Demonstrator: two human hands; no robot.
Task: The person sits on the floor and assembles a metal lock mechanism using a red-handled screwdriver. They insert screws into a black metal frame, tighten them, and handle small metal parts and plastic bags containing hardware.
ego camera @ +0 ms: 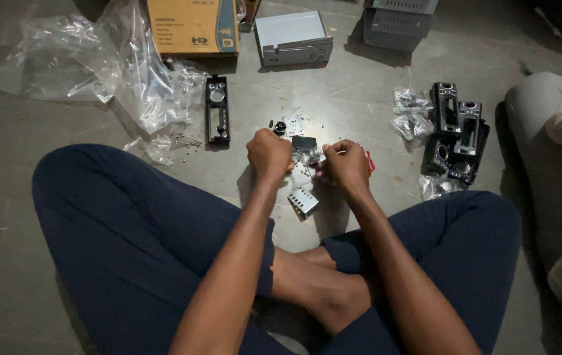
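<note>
I sit cross-legged on a grey floor. My left hand is closed around a small assembly of black and silver metal parts held just above the floor. My right hand is closed on the other side of that assembly, with something red showing at its far edge. What the fingers grip exactly is hidden behind the knuckles. A small perforated metal bracket lies on the floor just below both hands.
A black faceplate lies left of the hands, with loose screws and clear plastic bags beside it. A cardboard box and grey metal casings stand further off. A stack of black faceplates sits right, by another person's knee.
</note>
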